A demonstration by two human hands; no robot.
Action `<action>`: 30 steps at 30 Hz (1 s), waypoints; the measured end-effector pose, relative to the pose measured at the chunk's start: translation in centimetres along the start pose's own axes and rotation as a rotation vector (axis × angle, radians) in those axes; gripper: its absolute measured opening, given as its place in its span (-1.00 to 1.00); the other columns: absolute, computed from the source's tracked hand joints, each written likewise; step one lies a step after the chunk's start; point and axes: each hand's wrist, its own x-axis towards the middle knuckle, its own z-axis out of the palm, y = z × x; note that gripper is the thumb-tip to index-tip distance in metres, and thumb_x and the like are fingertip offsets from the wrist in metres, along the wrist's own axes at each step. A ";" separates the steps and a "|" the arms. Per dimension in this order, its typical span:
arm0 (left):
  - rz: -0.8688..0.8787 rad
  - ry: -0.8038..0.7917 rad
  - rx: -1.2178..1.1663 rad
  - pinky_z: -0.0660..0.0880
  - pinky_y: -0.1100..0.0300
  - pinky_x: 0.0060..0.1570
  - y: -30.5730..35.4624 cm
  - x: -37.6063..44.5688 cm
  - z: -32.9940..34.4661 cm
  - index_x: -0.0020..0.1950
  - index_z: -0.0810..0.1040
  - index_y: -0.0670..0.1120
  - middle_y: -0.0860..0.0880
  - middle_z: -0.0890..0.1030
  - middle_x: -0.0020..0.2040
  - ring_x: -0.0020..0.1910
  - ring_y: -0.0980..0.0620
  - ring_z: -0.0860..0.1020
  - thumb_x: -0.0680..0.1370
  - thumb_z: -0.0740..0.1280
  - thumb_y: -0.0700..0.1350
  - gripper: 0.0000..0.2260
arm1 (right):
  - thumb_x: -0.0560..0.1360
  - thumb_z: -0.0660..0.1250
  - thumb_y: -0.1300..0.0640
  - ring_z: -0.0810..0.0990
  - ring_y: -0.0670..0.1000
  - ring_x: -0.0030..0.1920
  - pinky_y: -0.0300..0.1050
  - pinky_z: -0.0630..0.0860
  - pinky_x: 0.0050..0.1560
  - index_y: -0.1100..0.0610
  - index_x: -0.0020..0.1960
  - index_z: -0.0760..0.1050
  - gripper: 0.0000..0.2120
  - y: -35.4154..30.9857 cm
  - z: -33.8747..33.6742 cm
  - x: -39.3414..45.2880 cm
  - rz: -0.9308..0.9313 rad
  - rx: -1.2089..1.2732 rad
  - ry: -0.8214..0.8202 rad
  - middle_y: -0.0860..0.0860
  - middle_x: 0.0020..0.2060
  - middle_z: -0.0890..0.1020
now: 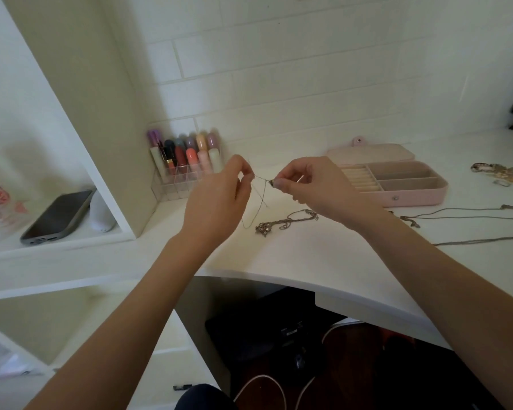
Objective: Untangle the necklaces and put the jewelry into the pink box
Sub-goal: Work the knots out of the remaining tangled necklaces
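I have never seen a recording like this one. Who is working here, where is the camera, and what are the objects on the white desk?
There is no machine here: a person works with two bare hands. The single picture comes from a camera worn on the person's head, looking forward and down.

The left hand and the right hand each pinch a thin chain and hold it stretched between them above the white desk. Its loose end hangs down.

On the desk lie a tangled necklace, the open pink box with empty compartments, more chains to the right, and further jewelry near the edge. A clear lipstick organizer stands at the back. A phone lies on the shelf to the left.
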 end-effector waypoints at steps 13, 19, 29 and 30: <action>-0.201 -0.135 -0.271 0.48 0.22 -0.36 -0.2 0.1 0.0 -0.03 0.46 -0.02 0.05 0.53 -0.21 -0.36 0.07 0.51 0.62 0.18 -0.06 -0.90 | 0.53 0.34 0.22 0.61 -0.08 -0.32 -0.14 0.58 -0.20 0.16 -0.10 0.52 -0.97 -0.2 -0.2 0.1 -0.052 0.152 0.047 0.01 -0.27 0.63; -0.512 -0.189 -0.648 0.45 0.26 -0.47 0.3 1.1 -0.5 -0.05 0.46 -0.06 0.06 0.58 -0.03 -0.27 0.17 0.59 0.63 0.12 -0.14 -0.86 | 0.55 0.32 0.21 0.63 -0.04 -0.25 -0.08 0.59 -0.14 0.15 -0.09 0.51 -0.96 -0.7 0.2 -0.4 -0.054 0.146 -0.077 0.05 -0.22 0.65; -0.739 -0.794 -1.122 0.04 0.35 -0.60 1.3 0.1 -0.5 -0.17 0.44 -0.07 0.09 0.15 -0.54 -0.59 0.16 0.10 0.61 0.20 -0.13 -0.84 | 0.58 0.26 0.23 0.64 0.01 -0.23 -0.13 0.60 -0.15 0.18 -0.09 0.49 -0.92 -1.2 -0.7 -0.4 0.052 0.518 -0.009 0.08 -0.23 0.66; -0.701 -0.859 -1.129 0.04 0.36 -0.60 1.2 0.0 -0.5 -0.19 0.47 -0.07 0.09 0.15 -0.55 -0.59 0.17 0.10 0.61 0.21 -0.12 -0.82 | 0.59 0.25 0.24 0.63 0.02 -0.23 -0.14 0.59 -0.16 0.18 -0.10 0.48 -0.90 -1.3 -0.8 -0.4 0.072 0.562 -0.012 0.09 -0.23 0.65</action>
